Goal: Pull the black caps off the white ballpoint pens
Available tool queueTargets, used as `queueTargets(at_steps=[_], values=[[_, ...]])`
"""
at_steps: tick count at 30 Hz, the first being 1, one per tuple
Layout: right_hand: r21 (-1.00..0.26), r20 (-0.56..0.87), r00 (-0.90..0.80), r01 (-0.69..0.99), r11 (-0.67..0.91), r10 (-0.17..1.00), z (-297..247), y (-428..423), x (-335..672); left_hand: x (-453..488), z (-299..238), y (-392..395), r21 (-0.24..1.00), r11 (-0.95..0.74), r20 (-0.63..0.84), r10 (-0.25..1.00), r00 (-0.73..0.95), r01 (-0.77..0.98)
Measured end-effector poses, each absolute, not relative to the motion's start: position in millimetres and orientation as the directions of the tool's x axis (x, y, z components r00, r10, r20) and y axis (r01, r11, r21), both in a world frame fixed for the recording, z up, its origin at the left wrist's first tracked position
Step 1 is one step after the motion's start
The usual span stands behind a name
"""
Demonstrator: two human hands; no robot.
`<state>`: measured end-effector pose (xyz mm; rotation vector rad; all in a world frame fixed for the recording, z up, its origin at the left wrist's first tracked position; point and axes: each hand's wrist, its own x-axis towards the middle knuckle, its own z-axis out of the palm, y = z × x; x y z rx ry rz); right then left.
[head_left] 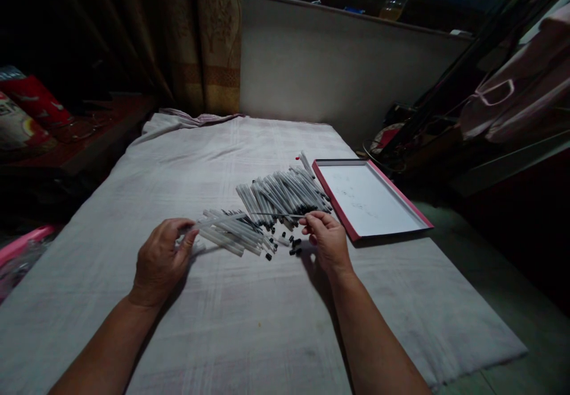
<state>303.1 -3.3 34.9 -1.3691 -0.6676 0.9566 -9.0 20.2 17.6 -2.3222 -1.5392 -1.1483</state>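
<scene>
My left hand (161, 259) pinches one end of a translucent pen barrel (222, 220) between thumb and fingers. The barrel points right, over a heap of loose clear barrels (234, 240). In the fingertips of my right hand (327, 237) is a thin dark pen refill (276, 214), its tip pointing left toward the barrel; the two look slightly apart. Behind it lies a larger pile of translucent pens (287, 187) with dark ends. Small black caps (295, 242) are scattered between my hands, near a short pale piece (282, 240).
A shallow pink-edged box lid (371, 199) with a white inside lies right of the pile. Everything rests on a pale checked cloth (214, 324). A patterned curtain (218, 44), a brown side table (102, 125) and a pink basket (27, 246) stand around it.
</scene>
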Motion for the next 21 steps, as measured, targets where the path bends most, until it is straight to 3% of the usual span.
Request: queueTargets(at_steps=[4, 11, 17, 21], values=[[-0.980, -0.132, 0.488, -0.194, -0.041, 0.863, 32.4, -3.6, 296.1, -16.4, 17.8, 22.4, 0.355, -0.315, 0.641, 0.767, 0.016, 0.880], [-0.997, 0.049, 0.347, 0.068, 0.027, 0.936, 7.2, -12.0, 265.9, 0.7, 14.3, 16.3, 0.338, -0.502, 0.631, 0.748, 0.204, 0.796], [-0.925, 0.183, 0.285, 0.375, 0.067, 0.941, 6.8, -15.8, 268.9, 9.0, 13.1, 12.7, 0.339, -0.592, 0.621, 0.724, 0.299, 0.731], [-0.917, 0.202, 0.244, 0.388, 0.095, 0.949, 14.9, -18.0, 271.0, 14.9, 11.6, 8.2, 0.351, -0.628, 0.604, 0.719, 0.345, 0.695]])
